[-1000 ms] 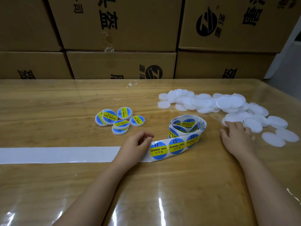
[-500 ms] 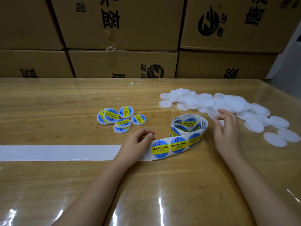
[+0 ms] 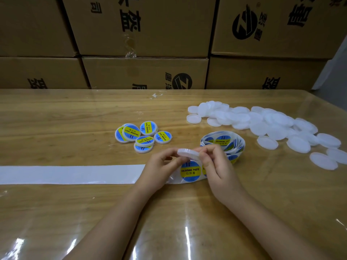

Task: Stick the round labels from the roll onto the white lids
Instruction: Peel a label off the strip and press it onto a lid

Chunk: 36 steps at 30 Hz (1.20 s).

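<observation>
A white lid point(image 3: 188, 154) hangs tilted just above the label strip, pinched between my left hand point(image 3: 163, 169) and my right hand point(image 3: 216, 167). Under it lies a blue and yellow round label point(image 3: 190, 172) on the strip. The loose label roll point(image 3: 223, 142) stands behind my right hand, partly hidden by it. Several labelled lids point(image 3: 143, 136) lie in a cluster to the left of the roll. A heap of bare white lids point(image 3: 262, 122) spreads across the right side of the table.
The empty white backing strip point(image 3: 71, 174) runs left from my left hand to the frame's edge. The wooden table point(image 3: 56, 128) has a glossy clear cover. Stacked cardboard boxes point(image 3: 144, 34) stand along its far edge.
My right hand has brought a white lid from the heap over to the strip. My left hand has come off the strip's end and now holds the lid's left side.
</observation>
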{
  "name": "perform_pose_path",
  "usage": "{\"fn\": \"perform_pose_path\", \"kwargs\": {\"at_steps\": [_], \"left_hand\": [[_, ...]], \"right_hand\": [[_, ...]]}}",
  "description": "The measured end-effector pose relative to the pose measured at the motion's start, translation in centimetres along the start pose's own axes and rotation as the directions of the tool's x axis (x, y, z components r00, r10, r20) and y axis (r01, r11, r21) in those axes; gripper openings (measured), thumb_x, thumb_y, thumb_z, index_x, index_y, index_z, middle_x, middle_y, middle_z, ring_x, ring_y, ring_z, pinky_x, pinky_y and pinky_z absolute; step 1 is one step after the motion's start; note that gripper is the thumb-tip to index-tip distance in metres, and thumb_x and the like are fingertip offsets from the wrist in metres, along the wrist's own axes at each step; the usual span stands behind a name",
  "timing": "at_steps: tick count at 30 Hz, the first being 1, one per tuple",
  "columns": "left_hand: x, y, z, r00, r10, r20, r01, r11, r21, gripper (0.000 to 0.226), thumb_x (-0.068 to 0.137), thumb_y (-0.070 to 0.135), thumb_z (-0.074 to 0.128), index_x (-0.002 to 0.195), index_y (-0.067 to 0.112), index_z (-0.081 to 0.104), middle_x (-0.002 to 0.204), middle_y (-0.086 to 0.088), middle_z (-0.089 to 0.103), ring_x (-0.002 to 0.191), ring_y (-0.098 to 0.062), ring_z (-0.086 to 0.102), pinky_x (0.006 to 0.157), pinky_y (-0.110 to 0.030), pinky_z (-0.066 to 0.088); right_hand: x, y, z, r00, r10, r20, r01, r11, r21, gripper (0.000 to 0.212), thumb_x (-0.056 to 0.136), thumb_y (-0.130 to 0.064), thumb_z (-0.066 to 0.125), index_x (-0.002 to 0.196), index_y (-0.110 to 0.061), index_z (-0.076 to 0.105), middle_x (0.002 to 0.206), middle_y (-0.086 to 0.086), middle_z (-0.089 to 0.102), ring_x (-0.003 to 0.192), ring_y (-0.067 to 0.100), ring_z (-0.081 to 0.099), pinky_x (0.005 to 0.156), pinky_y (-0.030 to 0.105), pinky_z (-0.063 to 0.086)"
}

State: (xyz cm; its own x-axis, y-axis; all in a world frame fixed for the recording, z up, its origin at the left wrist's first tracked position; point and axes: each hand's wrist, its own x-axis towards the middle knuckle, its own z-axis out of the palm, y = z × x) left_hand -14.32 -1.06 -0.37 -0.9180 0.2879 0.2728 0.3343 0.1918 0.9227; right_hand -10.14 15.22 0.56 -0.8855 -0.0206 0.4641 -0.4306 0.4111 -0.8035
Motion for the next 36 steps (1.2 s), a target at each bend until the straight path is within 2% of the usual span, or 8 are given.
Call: {"fn": "perform_pose_path", "kwargs": {"at_steps": [6,9,14,19,23,28,32,36], "left_hand": [[0.0,0.1,-0.2,0.995,-0.096,0.025,0.099,0.981,-0.165,0.028,0.08,0.04,0.057,0.083,0.015,0.068,0.077,0.01,0.068,0.074,0.0,0.061,0.067,-0.013,0.046],[0.0,0.2,-0.4,0.993,-0.118,0.023,0.12,0.963,-0.241,0.034,0.081,0.041,0.054,0.081,0.009,0.067,0.075,0.008,0.069,0.072,-0.002,0.061,0.067,-0.013,0.046],[0.0,0.3,-0.4,0.992,-0.107,0.061,0.12,0.952,-0.283,0.045,0.087,0.036,0.048,0.083,-0.004,0.067,0.078,-0.006,0.072,0.075,-0.008,0.065,0.071,-0.014,0.048],[0.0,0.3,-0.3,0.986,-0.146,0.079,0.164,0.925,-0.342,0.018,0.075,0.025,0.068,0.087,0.011,0.069,0.081,0.003,0.073,0.077,-0.006,0.067,0.067,-0.016,0.05],[0.1,0.3,-0.2,0.993,-0.116,-0.035,0.1,0.949,-0.298,0.006,0.083,0.009,0.067,0.086,0.014,0.069,0.076,0.006,0.072,0.074,-0.002,0.066,0.067,-0.013,0.049],[0.3,0.1,-0.1,0.97,-0.018,-0.242,-0.016,0.99,-0.139,0.012,0.084,0.006,0.067,0.084,0.018,0.067,0.079,-0.002,0.067,0.072,-0.006,0.061,0.07,-0.015,0.047],[0.3,0.1,0.1,0.965,0.047,-0.257,-0.053,0.998,-0.016,0.023,0.084,0.001,0.066,0.08,0.024,0.064,0.089,-0.001,0.064,0.073,-0.001,0.06,0.072,-0.01,0.043],[0.3,-0.3,0.3,0.969,0.063,-0.237,-0.046,0.996,0.075,0.017,0.085,0.006,0.067,0.083,0.023,0.064,0.084,0.009,0.066,0.078,0.005,0.06,0.073,-0.006,0.042]], "right_hand": [[0.4,1.1,-0.5,0.99,-0.073,-0.122,0.046,0.976,-0.213,0.022,0.087,-0.021,0.066,0.108,-0.024,0.058,0.081,-0.021,0.061,0.099,-0.012,0.044,0.098,0.034,0.035],[0.5,1.0,-0.2,0.983,-0.154,-0.098,0.112,0.935,-0.337,0.034,0.084,-0.034,0.059,0.114,-0.017,0.061,0.074,-0.016,0.06,0.091,-0.001,0.051,0.1,0.019,0.021],[0.4,1.0,-0.2,0.975,-0.189,-0.115,0.133,0.916,-0.38,0.033,0.082,-0.035,0.061,0.109,-0.018,0.066,0.075,-0.02,0.055,0.087,-0.002,0.05,0.099,0.018,0.019],[0.5,0.9,-0.3,0.977,-0.164,-0.136,0.095,0.907,-0.411,0.034,0.08,-0.022,0.074,0.112,-0.018,0.064,0.075,-0.013,0.063,0.089,0.002,0.053,0.098,0.017,0.018],[0.7,1.0,-0.8,0.98,-0.175,-0.09,0.111,0.868,-0.483,0.039,0.081,-0.03,0.064,0.117,-0.016,0.062,0.086,-0.013,0.067,0.09,0.011,0.06,0.098,0.025,0.02],[0.9,1.7,-1.5,0.962,-0.27,0.041,0.227,0.705,-0.672,0.029,0.082,-0.029,0.058,0.108,-0.019,0.068,0.086,-0.013,0.066,0.087,0.018,0.062,0.096,0.037,0.027],[1.0,2.2,-1.8,0.942,-0.314,0.116,0.3,0.642,-0.705,0.029,0.08,-0.026,0.062,0.108,-0.023,0.069,0.086,-0.013,0.066,0.086,0.018,0.06,0.094,0.038,0.028],[1.0,2.2,-1.6,0.923,-0.363,0.131,0.359,0.683,-0.636,0.026,0.081,-0.017,0.064,0.106,-0.023,0.069,0.086,-0.013,0.064,0.086,0.017,0.059,0.094,0.035,0.029]]}}
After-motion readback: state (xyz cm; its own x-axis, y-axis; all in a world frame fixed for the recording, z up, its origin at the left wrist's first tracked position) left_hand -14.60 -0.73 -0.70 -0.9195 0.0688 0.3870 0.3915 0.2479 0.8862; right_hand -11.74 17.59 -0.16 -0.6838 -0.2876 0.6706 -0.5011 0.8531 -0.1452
